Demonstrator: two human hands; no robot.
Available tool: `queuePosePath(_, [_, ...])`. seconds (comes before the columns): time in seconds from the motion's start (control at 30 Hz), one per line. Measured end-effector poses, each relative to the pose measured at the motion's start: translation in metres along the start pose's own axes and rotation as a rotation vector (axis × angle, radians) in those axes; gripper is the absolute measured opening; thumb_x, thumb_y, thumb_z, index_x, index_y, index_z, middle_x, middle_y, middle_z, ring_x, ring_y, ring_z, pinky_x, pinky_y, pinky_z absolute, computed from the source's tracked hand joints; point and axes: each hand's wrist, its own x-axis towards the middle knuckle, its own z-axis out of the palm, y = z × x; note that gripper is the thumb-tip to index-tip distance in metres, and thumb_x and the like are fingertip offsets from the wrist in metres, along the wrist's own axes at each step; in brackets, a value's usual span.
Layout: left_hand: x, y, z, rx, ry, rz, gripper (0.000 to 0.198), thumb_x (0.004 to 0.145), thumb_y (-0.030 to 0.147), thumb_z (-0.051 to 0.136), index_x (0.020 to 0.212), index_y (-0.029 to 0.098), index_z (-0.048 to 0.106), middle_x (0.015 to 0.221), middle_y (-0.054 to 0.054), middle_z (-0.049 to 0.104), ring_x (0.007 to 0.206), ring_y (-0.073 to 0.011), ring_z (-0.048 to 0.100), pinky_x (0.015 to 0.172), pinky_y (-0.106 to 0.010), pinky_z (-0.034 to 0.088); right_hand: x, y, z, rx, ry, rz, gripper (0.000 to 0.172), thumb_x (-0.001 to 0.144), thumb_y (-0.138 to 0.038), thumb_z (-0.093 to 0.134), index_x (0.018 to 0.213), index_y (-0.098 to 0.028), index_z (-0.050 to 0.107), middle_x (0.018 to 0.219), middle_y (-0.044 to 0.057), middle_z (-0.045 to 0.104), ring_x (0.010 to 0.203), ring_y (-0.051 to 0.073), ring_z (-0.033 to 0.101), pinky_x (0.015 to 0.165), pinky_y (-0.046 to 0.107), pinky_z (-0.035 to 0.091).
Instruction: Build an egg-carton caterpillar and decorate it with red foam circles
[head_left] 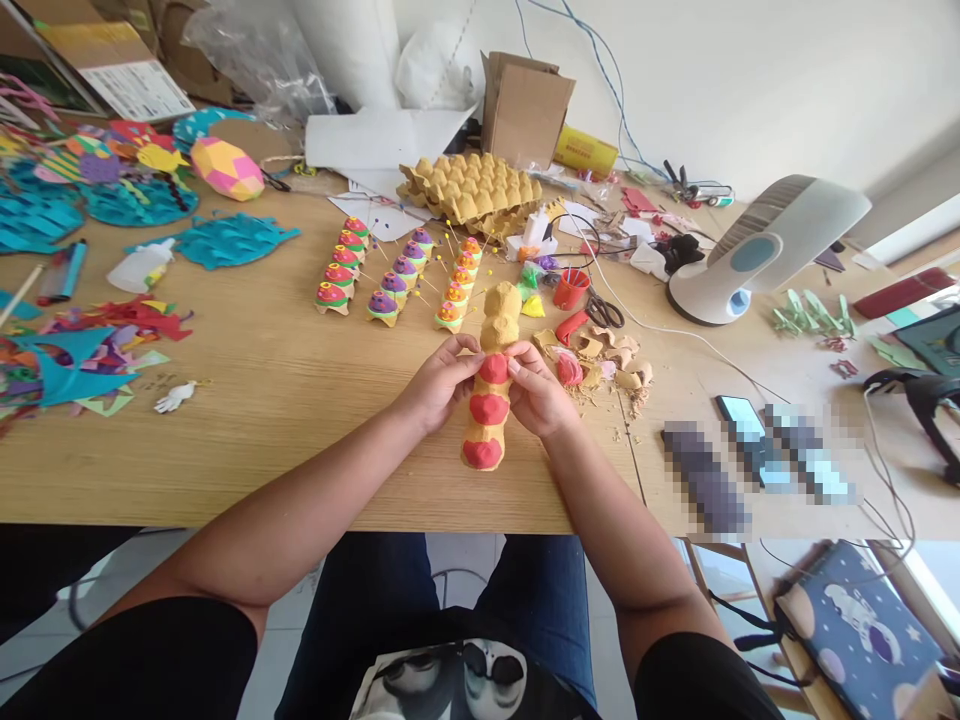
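Note:
Between my two hands is a strip of egg carton (491, 428), its bumps running away from me. Red clay covers the three nearer bumps, while the far ones are bare tan cardboard. The fingers of my left hand (444, 378) are closed on the strip's left side, by the third red bump. My right hand (541, 390) grips the opposite side at the same height, with thumb and forefinger at the red clay. Beyond stand three decorated carton strips: a red one (346, 265), a purple one (401, 275) and an orange one (459, 283).
Torn carton scraps (600, 360) lie right of my hands, near a red cup (571, 288) and black scissors (606, 308). A stack of egg trays (472, 190) is farther back. A white fan (757, 250) and phones (750, 430) are on the right, coloured paper scraps (82, 350) on the left.

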Motion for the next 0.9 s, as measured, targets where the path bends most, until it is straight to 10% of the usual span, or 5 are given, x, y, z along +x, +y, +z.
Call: queuePosePath(0.9, [-0.003,0.007,0.005,0.168,0.085,0.12,0.049,0.07,0.04,0.088,0.086,0.023,0.044,0.064,0.008,0.062,0.055,-0.0091,0.056,0.055,-0.022,0.037,-0.004,0.0,0.014,-0.044,0.1,-0.017,0.035,0.077,-0.032,0.079,0.089,-0.028,0.047,0.087,-0.006,0.06,0.071,0.013,0.056,0.062,0.023,0.046])
